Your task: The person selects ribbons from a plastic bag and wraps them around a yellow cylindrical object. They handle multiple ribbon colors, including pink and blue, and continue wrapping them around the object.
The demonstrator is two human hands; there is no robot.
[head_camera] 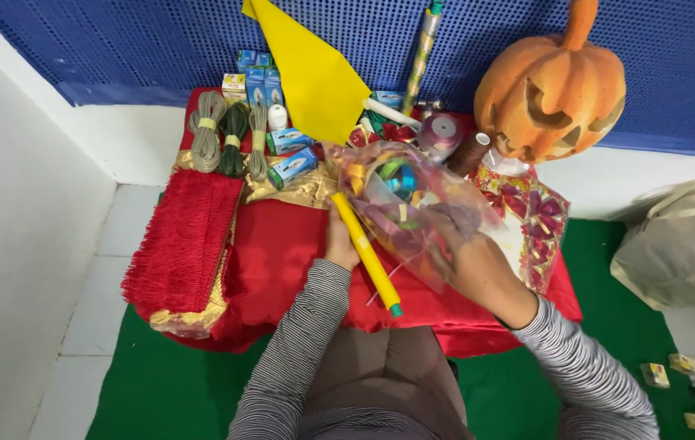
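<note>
Sorting step: left hand [341,244] fingers grip a yellow plastic tube [365,253]; right hand [465,261] fingers clutch a clear bag of coloured ribbons [400,200], which next needs steady support.

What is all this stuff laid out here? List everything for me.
Pumpkin: one, orange, carved, far right.
Cone flag: one, yellow, top centre.
Cord bundles: three, grey and green, far left.
Small boxes: several, blue, beside the cords.
Fringe trim: one, red, left edge.
Red cloth: one, covers the table.
Wrapped roll: one, patterned, leaning on the blue wall.
Clear bag of ribbons: one, multicoloured, centre.
Yellow tube: one, green tip, centre.
Beige bag: one, on the floor at right.
Left hand: touches the yellow tube.
Right hand: grips the clear bag.
</note>
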